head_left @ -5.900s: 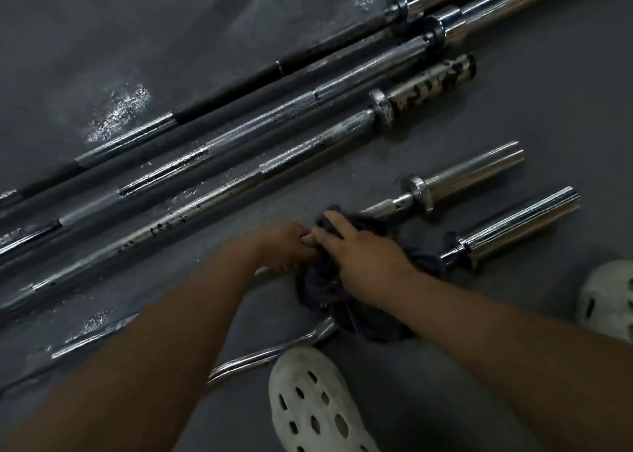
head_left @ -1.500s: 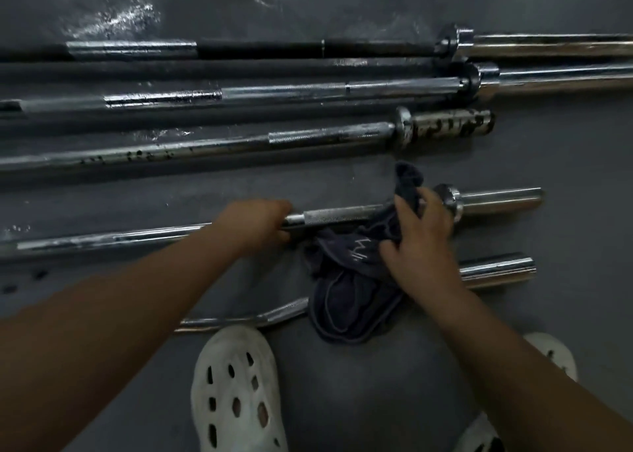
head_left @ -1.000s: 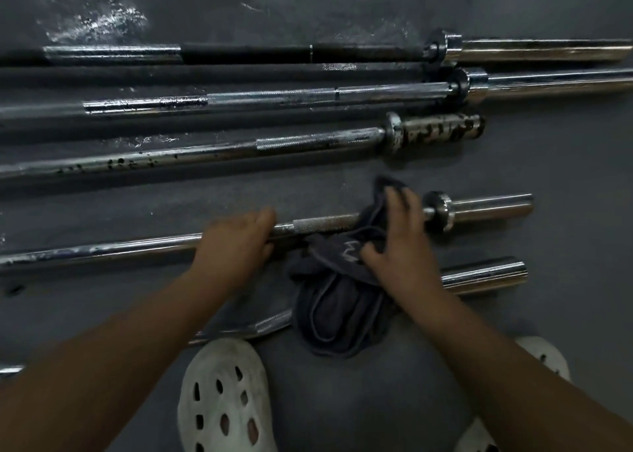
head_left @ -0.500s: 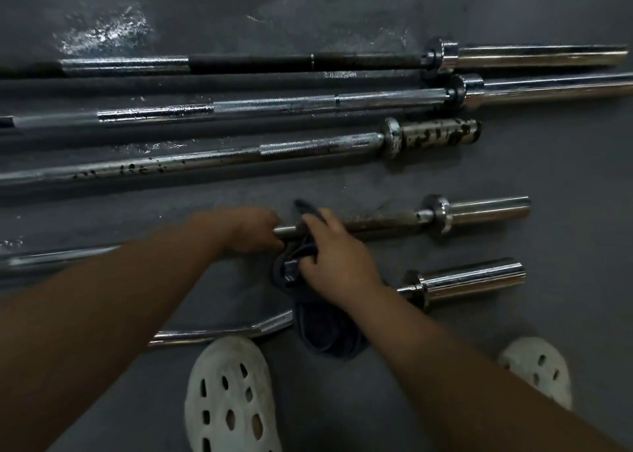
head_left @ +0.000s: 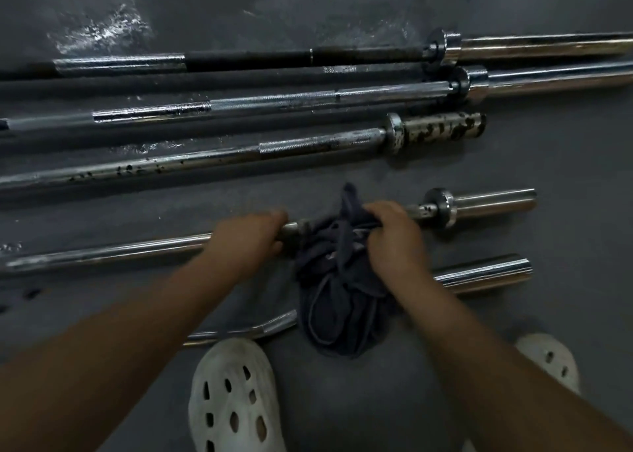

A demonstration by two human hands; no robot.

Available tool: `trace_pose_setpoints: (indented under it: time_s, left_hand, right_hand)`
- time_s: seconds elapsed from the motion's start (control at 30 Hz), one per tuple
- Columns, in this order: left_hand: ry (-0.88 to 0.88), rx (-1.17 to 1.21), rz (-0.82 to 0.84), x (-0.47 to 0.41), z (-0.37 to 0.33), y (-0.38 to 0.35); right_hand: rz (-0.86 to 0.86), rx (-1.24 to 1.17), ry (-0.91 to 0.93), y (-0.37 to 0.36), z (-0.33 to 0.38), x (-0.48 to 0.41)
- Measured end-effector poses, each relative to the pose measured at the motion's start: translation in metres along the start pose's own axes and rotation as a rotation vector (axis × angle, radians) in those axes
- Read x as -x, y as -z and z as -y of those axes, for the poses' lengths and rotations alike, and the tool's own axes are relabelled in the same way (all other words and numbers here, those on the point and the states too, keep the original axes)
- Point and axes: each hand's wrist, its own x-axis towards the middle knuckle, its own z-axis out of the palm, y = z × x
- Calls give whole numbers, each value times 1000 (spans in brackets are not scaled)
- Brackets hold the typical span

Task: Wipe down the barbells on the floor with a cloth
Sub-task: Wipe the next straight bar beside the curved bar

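Several chrome barbells lie side by side on the dark floor. My left hand [head_left: 248,237] grips the shaft of the fourth barbell [head_left: 102,252] from the back. My right hand [head_left: 394,239] holds a dark cloth [head_left: 337,300] wrapped over the same shaft, a little left of its collar [head_left: 440,208]. The cloth's loose end hangs down over the curl bar [head_left: 486,273] nearest me and hides its middle.
Behind lie a rust-spotted barbell [head_left: 308,144], a chrome one [head_left: 274,103] and a black-shafted one [head_left: 257,56]. My white perforated clogs [head_left: 233,400] stand close to the curl bar, the right one [head_left: 548,359] at the lower right. A wet patch [head_left: 99,30] shines far left.
My right hand has slid the cloth rightward along the shaft, back toward the collar. My left hand stays gripping the same bar.
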Motion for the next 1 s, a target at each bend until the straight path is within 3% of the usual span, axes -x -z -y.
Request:
trace_pose_setpoints:
  time_s: [0.07,0.13,0.2,0.27,0.33,0.4,0.47,0.5,0.53,0.6,0.67,0.7,0.77,0.83,0.9,0.93,1.0]
  left_hand:
    - [19,-45,-120,6,-7,-12]
    - [21,-33,-19,0,-6,-9]
    - [-23,101,157,-14,-1,-3]
    - [-62,271,337,-30,7,9]
    - [-63,311,407,-39,12,14]
    - [-29,212,286,-29,12,10]
    - [-6,12,-52,-6,5,-8]
    - [-2,-15,-164,4,0,-15]
    - [8,-9,-175,8,-2,-20]
    - [17,100,55,-8,2,-10]
    - [11,290,360,-28,14,6]
    - [1,309,396,-34,17,12]
    - [-15,154,273,-29,15,11]
    - [-26,-20,4,-6,2,-5]
    - [26,-4,-75,2,-11,-11]
    - [34,19,-4,-5,-11,-6]
    - [13,254,298,-20,-4,12]
  right_hand:
    - [-105,-27,-171,15,-18,-15]
    - [-204,-82,-267,15,-11,-12]
    - [-172,-71,-101,-2,16,5]
    - [57,144,130,-29,47,31]
    - [212,332,284,-37,50,39]
    - [169,362,398,-19,26,24]
    - [-8,326,268,5,-16,7]
    - [-91,303,178,14,-30,4]
    - [-124,301,118,13,-32,6]
    - [-91,337,131,-14,-5,23]
    - [50,350,335,-39,24,46]
    - [106,363,443,-39,29,49]
    - [79,358,544,-15,13,31]
    - [-86,343,317,15,-28,12]
    - [-193,317,71,28,-50,7]
    - [-196,306,13,20,-42,11]
    - [-84,244,115,-9,-5,26]
